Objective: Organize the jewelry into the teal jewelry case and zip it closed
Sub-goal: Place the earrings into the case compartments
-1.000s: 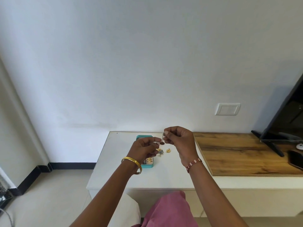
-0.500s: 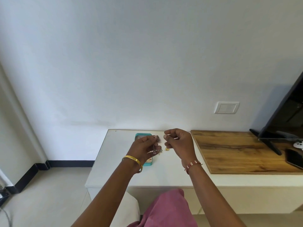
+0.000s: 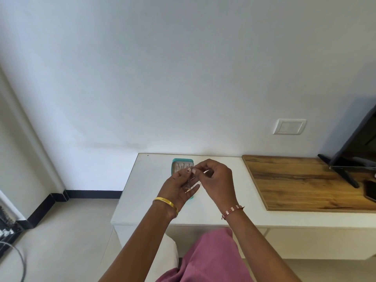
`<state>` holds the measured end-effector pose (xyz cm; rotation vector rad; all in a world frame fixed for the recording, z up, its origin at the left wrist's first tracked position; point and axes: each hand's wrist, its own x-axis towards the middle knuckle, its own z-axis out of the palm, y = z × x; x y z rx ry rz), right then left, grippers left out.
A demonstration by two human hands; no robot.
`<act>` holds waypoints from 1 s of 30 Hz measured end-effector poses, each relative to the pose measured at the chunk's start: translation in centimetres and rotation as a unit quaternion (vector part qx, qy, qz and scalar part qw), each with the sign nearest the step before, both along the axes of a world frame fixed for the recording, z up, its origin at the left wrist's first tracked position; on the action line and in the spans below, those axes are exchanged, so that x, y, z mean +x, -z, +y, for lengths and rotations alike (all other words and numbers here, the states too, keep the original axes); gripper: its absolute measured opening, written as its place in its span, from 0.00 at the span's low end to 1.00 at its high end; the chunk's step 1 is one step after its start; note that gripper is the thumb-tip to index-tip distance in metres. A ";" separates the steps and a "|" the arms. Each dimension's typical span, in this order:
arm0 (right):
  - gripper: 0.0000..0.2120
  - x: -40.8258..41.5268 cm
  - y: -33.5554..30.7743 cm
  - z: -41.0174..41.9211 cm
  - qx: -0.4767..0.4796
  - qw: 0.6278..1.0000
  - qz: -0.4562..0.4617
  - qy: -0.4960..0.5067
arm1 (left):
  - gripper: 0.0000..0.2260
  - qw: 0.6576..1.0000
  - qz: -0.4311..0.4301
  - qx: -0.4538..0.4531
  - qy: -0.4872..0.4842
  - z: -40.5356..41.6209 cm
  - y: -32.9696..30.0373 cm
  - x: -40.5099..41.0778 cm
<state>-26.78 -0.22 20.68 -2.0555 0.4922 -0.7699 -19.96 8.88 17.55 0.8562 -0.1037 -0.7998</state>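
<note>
Head view: no legible writing. Teal jewelry case [image 3: 182, 162] lay open on the white desk [image 3: 142, 190], long axis running away from the person, mostly hidden behind the hands. Left hand [image 3: 179, 188] palm-up, thumb and forefinger pinching a small jewelry piece [image 3: 190, 180]; right hand [image 3: 215, 182] curled, pinching the same piece at its top.

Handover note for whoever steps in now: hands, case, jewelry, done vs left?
Left hand: palm up over the case, thumb and fingertip pinching a small jewelry piece.
Right hand: pinching the same piece from the other side.
Teal case: open on the white table, some pieces already in the lid.
Left: seat this piece, check for others hidden behind the hands, zip shut.
</note>
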 end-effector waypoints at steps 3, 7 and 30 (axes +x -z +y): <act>0.02 0.3 0.2 -0.5 0.003 1.000 0.000 -0.003 | 0.04 0.999 0.024 0.022 -0.016 -0.3 0.5 0.2; 0.08 0.9 0.9 -1.4 0.057 0.998 0.011 -0.034 | 0.04 0.998 0.047 0.041 -0.016 -0.8 1.3 0.3; 0.04 6.7 11.7 -6.0 0.094 0.983 0.154 -0.024 | 0.10 0.895 -0.294 0.332 0.052 -4.6 9.7 6.3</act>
